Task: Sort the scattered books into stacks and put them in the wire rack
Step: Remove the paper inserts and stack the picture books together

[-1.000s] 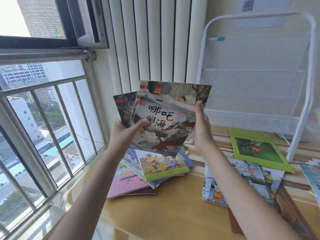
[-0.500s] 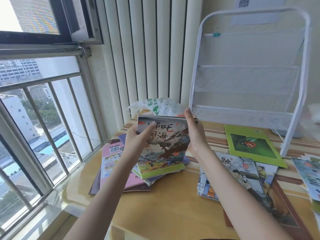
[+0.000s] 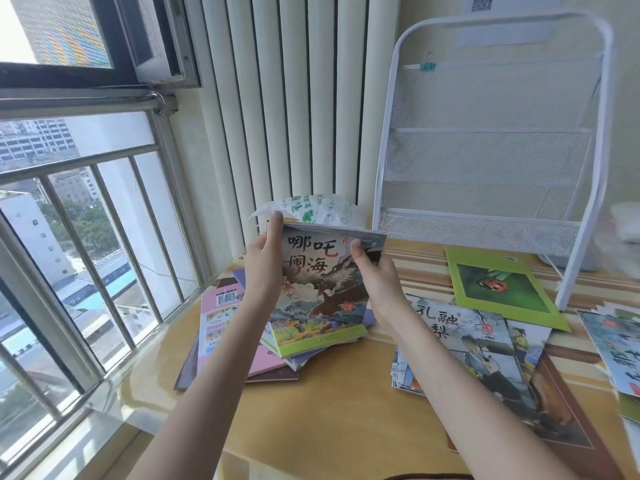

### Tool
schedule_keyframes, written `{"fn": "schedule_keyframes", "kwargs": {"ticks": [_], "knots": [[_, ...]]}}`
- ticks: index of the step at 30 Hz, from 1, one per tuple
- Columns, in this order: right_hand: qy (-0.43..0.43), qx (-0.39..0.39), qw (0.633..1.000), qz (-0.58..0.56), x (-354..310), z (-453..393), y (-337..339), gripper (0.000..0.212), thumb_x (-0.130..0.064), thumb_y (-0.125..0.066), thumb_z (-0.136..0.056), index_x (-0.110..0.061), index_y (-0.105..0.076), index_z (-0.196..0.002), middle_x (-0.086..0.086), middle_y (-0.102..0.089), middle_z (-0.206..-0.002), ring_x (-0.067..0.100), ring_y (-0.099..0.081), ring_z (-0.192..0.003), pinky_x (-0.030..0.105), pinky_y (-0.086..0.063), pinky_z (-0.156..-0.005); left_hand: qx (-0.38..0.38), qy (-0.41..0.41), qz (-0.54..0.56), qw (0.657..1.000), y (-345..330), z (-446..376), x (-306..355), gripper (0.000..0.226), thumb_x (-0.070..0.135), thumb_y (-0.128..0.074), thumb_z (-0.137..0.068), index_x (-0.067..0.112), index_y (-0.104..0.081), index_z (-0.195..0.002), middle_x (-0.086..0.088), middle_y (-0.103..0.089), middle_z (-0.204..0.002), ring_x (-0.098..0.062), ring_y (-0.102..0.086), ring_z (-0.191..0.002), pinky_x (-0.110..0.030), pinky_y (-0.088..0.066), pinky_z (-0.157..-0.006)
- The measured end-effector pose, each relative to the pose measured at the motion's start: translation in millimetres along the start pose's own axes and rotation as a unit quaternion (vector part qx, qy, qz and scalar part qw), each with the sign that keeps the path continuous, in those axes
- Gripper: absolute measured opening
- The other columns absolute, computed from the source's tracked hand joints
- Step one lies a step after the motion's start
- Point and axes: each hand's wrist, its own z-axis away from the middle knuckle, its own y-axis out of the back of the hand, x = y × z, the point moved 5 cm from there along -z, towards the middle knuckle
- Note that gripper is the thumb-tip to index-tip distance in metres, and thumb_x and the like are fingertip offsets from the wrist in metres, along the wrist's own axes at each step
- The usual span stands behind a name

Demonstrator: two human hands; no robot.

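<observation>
While the white wire rack (image 3: 485, 161) stands with nothing on its mesh shelves, I see left hand (image 3: 265, 268) and right hand (image 3: 375, 275) gripping a book bundle (image 3: 325, 278) left of it, over a stack (image 3: 242, 327) on the yellow table (image 3: 329, 410); window (image 3: 76, 202) farther left.

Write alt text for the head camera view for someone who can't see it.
Both hands, left and right, hold a bundle of picture books upright above a pile on a table. More books lie right; an empty white wire rack stands behind.
</observation>
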Motion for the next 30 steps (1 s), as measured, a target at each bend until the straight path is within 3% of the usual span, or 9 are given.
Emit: {"fn": "schedule_keyframes", "kwargs": {"ticks": [2, 5, 10, 13, 16, 18, 22, 27, 30], "knots": [[0.014, 0.029, 0.999, 0.019, -5, 2, 8, 0.021, -0.042, -0.058, -0.087, -0.025, -0.054, -0.076, -0.020, -0.056, -0.056, 0.000, -0.050, -0.063, 0.013, -0.039, -0.062, -0.062, -0.005, 0.020, 0.998, -7, 4, -2, 0.043, 0.043, -0.052, -0.093, 0.001, -0.060, -0.090, -0.025, -0.069, -0.079, -0.028, -0.071, -0.063, -0.033, -0.055, -0.055], [0.041, 0.058, 0.997, 0.028, -12, -1, 18, 0.019, -0.042, -0.060, -0.086, -0.023, -0.058, -0.084, -0.010, -0.063, -0.077, 0.006, -0.058, -0.075, 0.014, -0.044, -0.067, -0.134, -0.030, 0.036, 0.990, -14, 8, -2, 0.029, 0.020, -0.064, -0.089, -0.006, -0.058, -0.101, -0.038, -0.064, -0.095, -0.047, -0.067, -0.072, -0.037, -0.057, -0.054], [0.003, 0.024, 0.997, 0.080, 9, 8, 23, 0.067, -0.065, -0.054, -0.077, -0.015, -0.052, -0.120, -0.003, -0.061, -0.116, 0.015, -0.055, -0.109, 0.032, -0.042, -0.096, -0.094, -0.060, -0.097, 0.989, -10, 21, -38, 0.014, 0.023, -0.063, -0.090, 0.010, -0.059, -0.089, 0.000, -0.072, -0.080, -0.019, -0.067, -0.076, -0.034, -0.054, -0.066], [0.042, 0.053, 0.991, 0.113, -9, 12, 35, 0.039, -0.047, -0.052, -0.089, -0.015, -0.052, -0.113, -0.005, -0.062, -0.108, 0.013, -0.055, -0.104, 0.025, -0.042, -0.090, -0.066, -0.081, -0.132, 0.986, -17, 28, -35, 0.011, 0.027, -0.060, -0.092, 0.016, -0.057, -0.091, -0.005, -0.069, -0.088, -0.026, -0.065, -0.081, -0.047, -0.054, -0.073], [0.106, 0.119, 0.975, 0.155, -40, 17, 59, 0.042, -0.041, -0.056, -0.090, -0.006, -0.049, -0.112, 0.004, -0.058, -0.102, 0.017, -0.055, -0.098, 0.022, -0.041, -0.079, -0.044, -0.111, -0.194, 0.974, -38, 30, -18, 0.035, 0.041, -0.060, -0.089, 0.006, -0.057, -0.087, -0.016, -0.066, -0.086, -0.031, -0.061, -0.079, -0.048, -0.048, -0.070], [0.131, 0.158, 0.951, 0.232, -60, 24, 81, 0.043, -0.035, -0.057, -0.092, -0.004, -0.043, -0.119, 0.015, -0.056, -0.105, 0.028, -0.052, -0.098, 0.028, -0.039, -0.072, -0.081, -0.095, -0.208, 0.970, -62, 34, -13, 0.042, 0.048, -0.059, -0.087, 0.006, -0.055, -0.081, -0.015, -0.064, -0.080, -0.028, -0.060, -0.074, -0.042, -0.045, -0.062], [0.000, 0.160, 0.893, 0.421, -45, 33, 139, 0.060, -0.034, -0.054, -0.094, -0.002, -0.029, -0.138, 0.022, -0.056, -0.117, 0.034, -0.057, -0.089, 0.043, -0.047, -0.074, -0.184, -0.031, -0.290, 0.939, -112, 49, -46, 0.046, 0.054, -0.056, -0.086, 0.013, -0.045, -0.069, -0.005, -0.056, -0.070, -0.024, -0.055, -0.070, -0.032, -0.034, -0.053], [-0.096, 0.183, 0.806, 0.555, 9, 56, 187, 0.063, -0.043, -0.049, -0.094, 0.001, -0.033, -0.137, 0.016, -0.060, -0.115, 0.032, -0.061, -0.096, 0.034, -0.044, -0.064, -0.249, -0.013, -0.366, 0.897, -152, 80, -106, 0.047, 0.060, -0.054, -0.083, 0.013, -0.053, -0.081, -0.006, -0.050, -0.101, -0.027, -0.044, -0.108, -0.041, -0.036, -0.090], [-0.086, 0.210, 0.746, 0.626, 21, 63, 190, 0.056, -0.048, -0.046, -0.094, -0.004, -0.043, -0.128, 0.016, -0.057, -0.116, 0.032, -0.055, -0.104, 0.038, -0.047, -0.077, -0.214, -0.012, -0.361, 0.907, -155, 87, -114, 0.051, 0.050, -0.063, -0.083, 0.004, -0.049, -0.100, -0.012, -0.043, -0.114, -0.027, -0.036, -0.114, -0.036, -0.030, -0.096]]}}
